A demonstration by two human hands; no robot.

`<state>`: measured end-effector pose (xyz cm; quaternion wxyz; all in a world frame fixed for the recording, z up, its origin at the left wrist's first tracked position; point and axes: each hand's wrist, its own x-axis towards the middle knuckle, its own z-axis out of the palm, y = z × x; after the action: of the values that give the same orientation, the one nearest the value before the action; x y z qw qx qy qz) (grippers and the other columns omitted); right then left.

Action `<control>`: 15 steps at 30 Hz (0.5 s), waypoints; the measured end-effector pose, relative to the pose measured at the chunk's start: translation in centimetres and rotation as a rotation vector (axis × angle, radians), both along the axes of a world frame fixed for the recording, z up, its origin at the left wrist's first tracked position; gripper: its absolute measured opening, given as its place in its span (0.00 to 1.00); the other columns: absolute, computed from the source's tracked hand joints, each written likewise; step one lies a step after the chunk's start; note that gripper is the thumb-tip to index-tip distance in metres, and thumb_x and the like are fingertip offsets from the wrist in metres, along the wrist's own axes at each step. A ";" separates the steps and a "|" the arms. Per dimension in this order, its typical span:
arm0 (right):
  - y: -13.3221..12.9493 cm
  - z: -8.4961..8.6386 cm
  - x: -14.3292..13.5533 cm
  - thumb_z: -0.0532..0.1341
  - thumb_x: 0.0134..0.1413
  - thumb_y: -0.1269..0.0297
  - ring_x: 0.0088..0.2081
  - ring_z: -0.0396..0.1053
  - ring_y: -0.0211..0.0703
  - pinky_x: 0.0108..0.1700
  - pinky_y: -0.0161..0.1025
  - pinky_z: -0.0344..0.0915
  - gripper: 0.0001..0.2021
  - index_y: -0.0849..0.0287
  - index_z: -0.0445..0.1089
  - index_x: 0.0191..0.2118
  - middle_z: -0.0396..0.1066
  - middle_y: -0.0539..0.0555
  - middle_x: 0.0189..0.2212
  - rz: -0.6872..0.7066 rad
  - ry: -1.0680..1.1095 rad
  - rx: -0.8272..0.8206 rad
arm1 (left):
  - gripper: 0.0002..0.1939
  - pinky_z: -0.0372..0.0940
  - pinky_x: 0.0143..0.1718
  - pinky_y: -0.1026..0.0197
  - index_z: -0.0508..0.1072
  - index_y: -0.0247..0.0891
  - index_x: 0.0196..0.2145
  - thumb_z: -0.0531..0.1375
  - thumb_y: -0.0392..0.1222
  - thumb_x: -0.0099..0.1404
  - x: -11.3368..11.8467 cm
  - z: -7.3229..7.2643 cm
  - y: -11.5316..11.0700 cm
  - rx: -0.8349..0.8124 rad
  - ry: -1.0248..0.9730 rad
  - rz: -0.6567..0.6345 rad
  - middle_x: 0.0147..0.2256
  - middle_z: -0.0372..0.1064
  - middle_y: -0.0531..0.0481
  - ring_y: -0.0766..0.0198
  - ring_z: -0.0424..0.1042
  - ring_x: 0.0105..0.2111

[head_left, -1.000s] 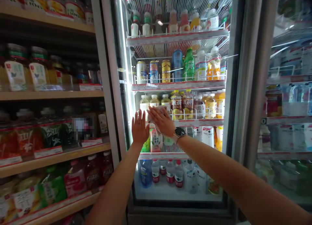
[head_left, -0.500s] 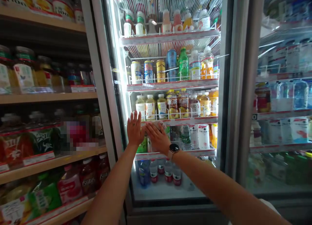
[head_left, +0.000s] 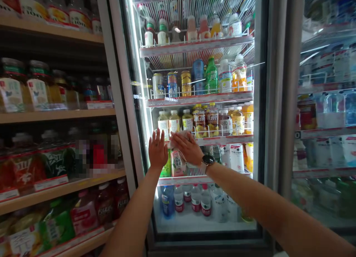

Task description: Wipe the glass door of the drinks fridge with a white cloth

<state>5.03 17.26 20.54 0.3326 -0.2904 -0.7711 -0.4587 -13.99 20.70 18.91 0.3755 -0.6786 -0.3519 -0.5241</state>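
My left hand (head_left: 158, 149) lies flat with fingers spread against the lit cooler's glass door (head_left: 194, 227). Just right of it, my right hand (head_left: 188, 147) presses a thin pale cloth (head_left: 183, 133) to the same glass, fingers slanting up and left. A dark round watch (head_left: 208, 160) is on my right wrist. Through the pane, tea bottles (head_left: 174, 120) stand behind and above my fingertips. A pink-labelled bottle (head_left: 178, 164) shows partly under my right hand.
Wooden shelves (head_left: 55, 116) of bottled drinks run along the left. A metal door frame (head_left: 278, 101) edges the cooler on the right, with another glass-fronted cooler (head_left: 328, 131) of bottles beyond it. Bottles stand on the cooler floor, including a blue one (head_left: 167, 201).
My right hand has slid up and to the right on the glass with the cloth, uncovering the pink-labelled bottle. My left hand stays on the glass. The view has shifted slightly.
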 end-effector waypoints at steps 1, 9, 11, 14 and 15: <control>0.0 1.6 -0.1 0.47 0.65 0.71 0.70 0.42 0.45 0.70 0.57 0.32 0.30 0.60 0.44 0.71 0.47 0.56 0.70 -0.016 0.050 0.001 | 0.30 0.40 0.69 0.44 0.41 0.42 0.70 0.44 0.43 0.73 0.1 0.0 -0.1 -0.005 -0.004 -0.010 0.70 0.39 0.45 0.54 0.36 0.70; -0.1 2.5 -1.5 0.50 0.66 0.63 0.71 0.35 0.52 0.67 0.66 0.24 0.31 0.58 0.42 0.71 0.40 0.59 0.71 -0.046 0.193 -0.039 | 0.30 0.38 0.69 0.44 0.44 0.38 0.70 0.43 0.45 0.73 0.3 0.2 -0.4 -0.048 -0.005 -0.004 0.70 0.39 0.43 0.54 0.35 0.70; -0.3 -0.6 -1.2 0.52 0.65 0.62 0.71 0.36 0.52 0.67 0.66 0.26 0.31 0.57 0.43 0.71 0.41 0.59 0.71 -0.038 0.133 -0.066 | 0.30 0.39 0.69 0.44 0.43 0.38 0.70 0.43 0.44 0.73 0.3 0.2 -0.4 -0.040 0.003 0.012 0.70 0.39 0.43 0.55 0.35 0.70; -0.8 -6.2 -0.1 0.53 0.65 0.63 0.70 0.39 0.51 0.68 0.64 0.29 0.30 0.57 0.48 0.70 0.45 0.58 0.70 -0.033 0.028 -0.090 | 0.31 0.40 0.69 0.45 0.41 0.38 0.70 0.44 0.42 0.73 0.3 0.2 -0.3 -0.001 0.018 0.041 0.69 0.40 0.42 0.55 0.35 0.70; -1.0 -8.2 0.4 0.53 0.65 0.63 0.70 0.40 0.50 0.68 0.62 0.30 0.29 0.56 0.49 0.69 0.46 0.57 0.70 -0.033 -0.004 -0.089 | 0.31 0.40 0.68 0.45 0.41 0.38 0.70 0.45 0.41 0.73 0.3 0.2 -0.3 0.012 0.023 0.047 0.69 0.40 0.42 0.55 0.35 0.70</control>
<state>5.46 16.25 12.34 0.3102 -0.3164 -0.7866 -0.4300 -13.70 20.36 19.07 0.3958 -0.6740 -0.3600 -0.5094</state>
